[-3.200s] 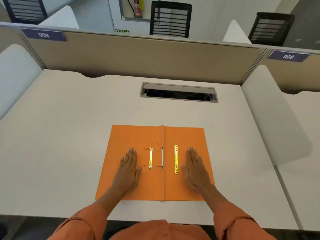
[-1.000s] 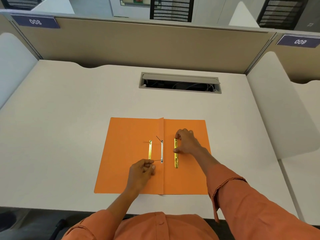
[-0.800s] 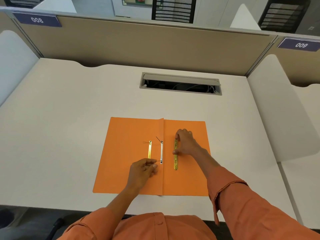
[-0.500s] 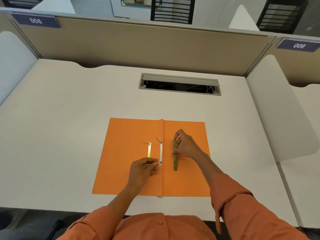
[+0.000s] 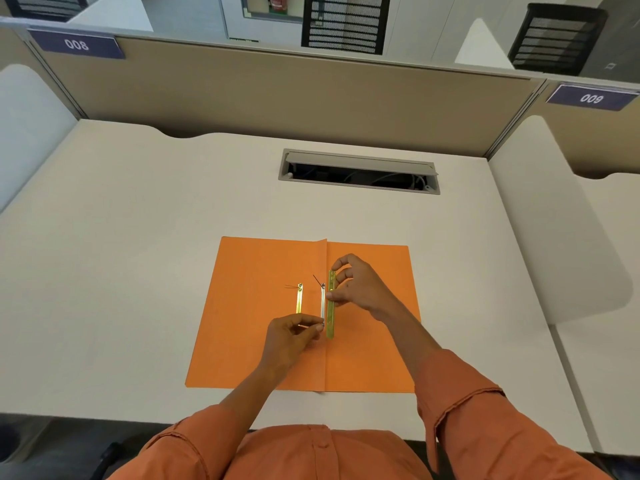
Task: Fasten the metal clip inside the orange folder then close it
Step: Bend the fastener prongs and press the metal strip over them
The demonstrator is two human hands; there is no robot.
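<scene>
The orange folder [image 5: 263,327] lies open flat on the desk [image 5: 121,271]. Right hand [image 5: 360,289] pinches the gold clip bar [image 5: 331,306] just right of the folder's crease — long axis running parallel to it, pointing away from the person. Left hand [image 5: 291,336] pinches a thin prong [image 5: 320,326] at the crease's near end.

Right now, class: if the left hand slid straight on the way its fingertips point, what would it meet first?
Probably the silver strip at the fold, then the gold bar pinched by the right hand; the left hand points right. Depth unclear.
</scene>
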